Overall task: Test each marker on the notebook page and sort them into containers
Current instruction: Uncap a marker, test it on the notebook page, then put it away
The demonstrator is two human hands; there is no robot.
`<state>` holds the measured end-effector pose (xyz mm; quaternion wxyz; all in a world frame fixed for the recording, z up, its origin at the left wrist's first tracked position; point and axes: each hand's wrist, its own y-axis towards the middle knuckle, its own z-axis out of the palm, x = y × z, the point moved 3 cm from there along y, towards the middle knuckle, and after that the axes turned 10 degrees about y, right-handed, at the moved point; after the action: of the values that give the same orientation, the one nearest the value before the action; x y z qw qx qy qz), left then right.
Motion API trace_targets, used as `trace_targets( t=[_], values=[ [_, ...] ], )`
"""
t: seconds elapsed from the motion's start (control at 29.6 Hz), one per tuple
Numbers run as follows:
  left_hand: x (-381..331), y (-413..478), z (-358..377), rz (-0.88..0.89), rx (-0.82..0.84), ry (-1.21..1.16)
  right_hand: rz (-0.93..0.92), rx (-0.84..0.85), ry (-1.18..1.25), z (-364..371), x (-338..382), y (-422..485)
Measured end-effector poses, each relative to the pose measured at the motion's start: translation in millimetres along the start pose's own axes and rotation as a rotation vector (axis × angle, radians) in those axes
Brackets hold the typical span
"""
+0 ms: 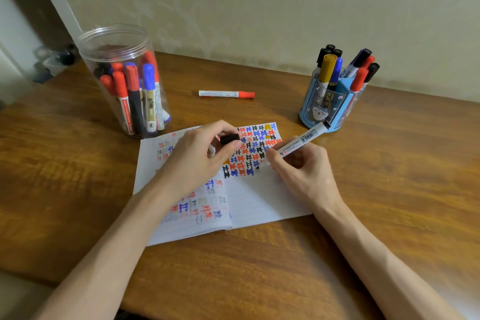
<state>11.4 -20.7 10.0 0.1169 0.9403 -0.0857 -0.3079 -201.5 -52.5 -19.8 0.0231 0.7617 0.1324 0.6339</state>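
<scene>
So the wooden table is the whole workspace, with the open notebook lying flat in the middle of it. Judging by the page, this is well along: the top of the right page is packed with red, blue, black and yellow test marks, the lower half is blank, so there's plenty of paper left.

The clear jar at far left holds a bunch of capped markers and the blue pen holder at far right holds another bunch. I can't tell which one is the "done" pile, so no idea how many are left.

The right hand has its fingers wrapped round the uncapped marker, tip down at the edge of the marks. The left hand rests on the left page, pinching the black cap between thumb and fingers. 1 loose red marker lies capped between the 2 containers, not sorted yet.

Room-wise: the marker's back end sits just in front of the holder, and the jar is just beside the notebook's far left corner, so I'd watch those 2 spots. The table to the right and along the near edge is bare.
</scene>
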Motion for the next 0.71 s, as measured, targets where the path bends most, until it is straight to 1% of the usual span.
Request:
trace_targets(
  t=[0.17,0.37,0.51,0.61,0.71],
  values=[
    [-0.1,0.3,4.2,0.026,-0.034,0.037,-0.029,0.008,-0.067,-1.6,-0.2,-1.0],
    [3.0,-1.2,2.0,0.017,-0.051,0.039,-0.039,0.022,-0.082,1.8,-1.8,-0.3],
    [3.9,-1.4,3.1,0.018,-0.054,0.063,-0.087,0.029,-0.152,2.1,-2.5,1.0],
    [6.3,-1.9,3.5,0.020,-0.052,0.065,-0.102,0.034,-0.157,2.0,-4.0,1.4],
    [7.9,-2.5,4.8,0.016,-0.046,0.071,-0.101,0.021,-0.111,1.3,-5.7,1.4]
  ],
)
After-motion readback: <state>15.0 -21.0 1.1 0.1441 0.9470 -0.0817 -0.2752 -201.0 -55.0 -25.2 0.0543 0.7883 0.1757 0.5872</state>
